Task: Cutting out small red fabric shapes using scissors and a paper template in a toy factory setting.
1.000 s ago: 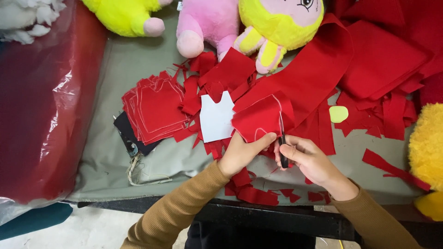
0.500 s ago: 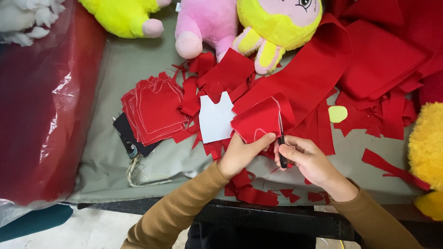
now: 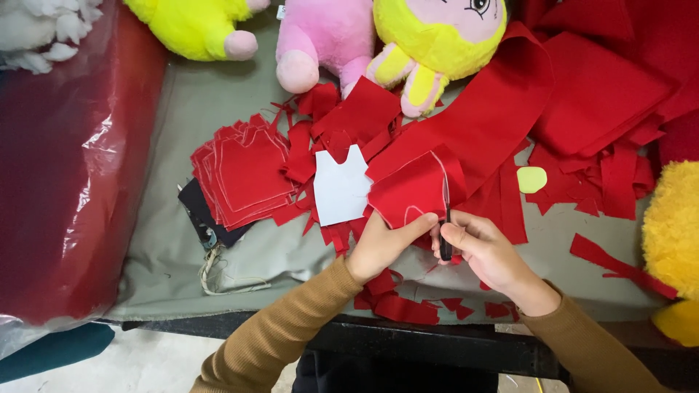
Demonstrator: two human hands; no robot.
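Our left hand (image 3: 382,244) pinches the red cloth (image 3: 415,191) in the middle of the frame. Just right, our right hand (image 3: 480,251) grips scissors (image 3: 445,233) pointing straight up into it.

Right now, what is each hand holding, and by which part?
The left hand pinches the near edge of a red felt piece marked with a white outline. The right hand grips the handles of dark scissors.
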